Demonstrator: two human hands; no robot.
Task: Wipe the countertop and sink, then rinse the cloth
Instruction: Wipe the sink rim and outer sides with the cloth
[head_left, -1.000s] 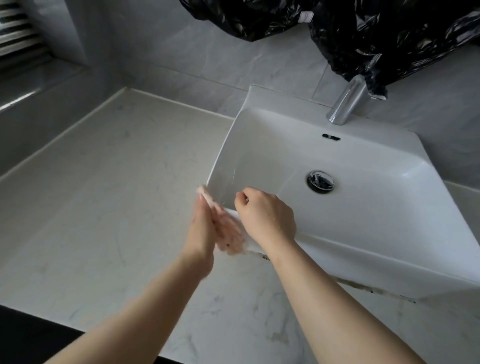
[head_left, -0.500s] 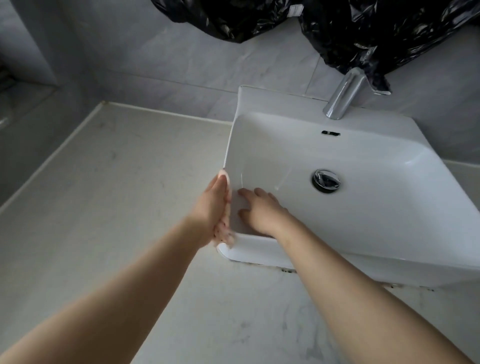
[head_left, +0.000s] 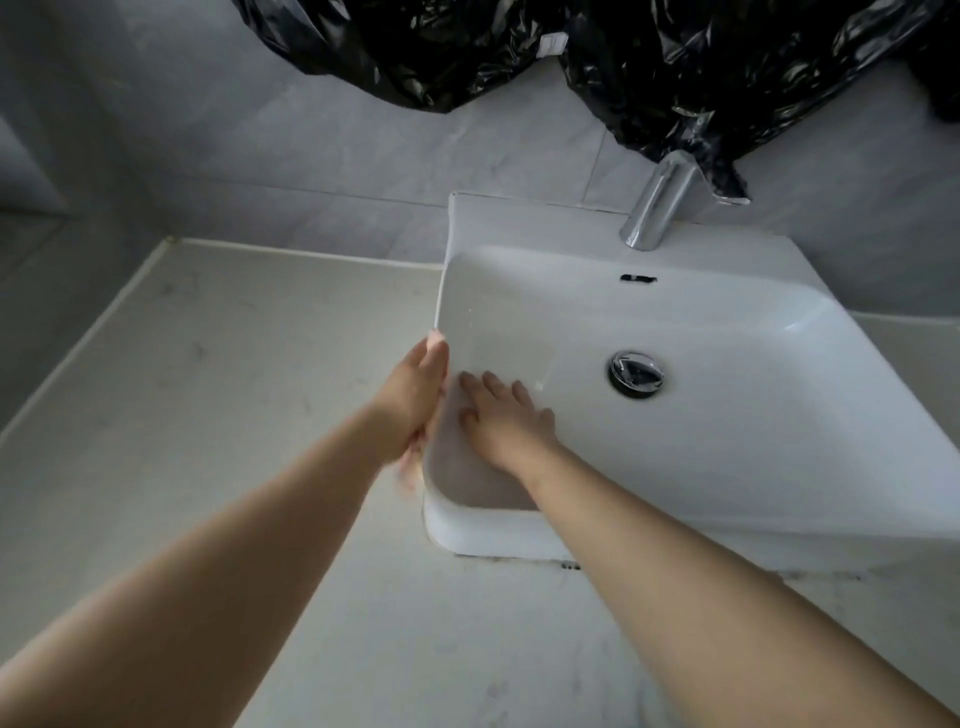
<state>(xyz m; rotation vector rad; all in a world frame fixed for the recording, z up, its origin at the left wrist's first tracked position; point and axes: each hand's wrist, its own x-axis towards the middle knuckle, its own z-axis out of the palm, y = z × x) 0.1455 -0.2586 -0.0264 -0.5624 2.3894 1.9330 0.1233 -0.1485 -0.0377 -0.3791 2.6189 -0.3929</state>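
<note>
At the sink's (head_left: 727, 467) left wall, my left hand (head_left: 413, 400) presses against the outside face, a pale cloth (head_left: 410, 470) showing blurred beneath my palm; whether my fingers clasp it I cannot tell. My right hand (head_left: 506, 423) lies flat and spread inside the basin, holding nothing. The countertop (head_left: 208, 415) stretches leftward, the drain (head_left: 636, 373) well right.

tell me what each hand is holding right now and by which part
The left hand presses a pale pink cloth against the sink's outer left wall; the grip point is hidden. The right hand lies flat inside, holding nothing.
</note>
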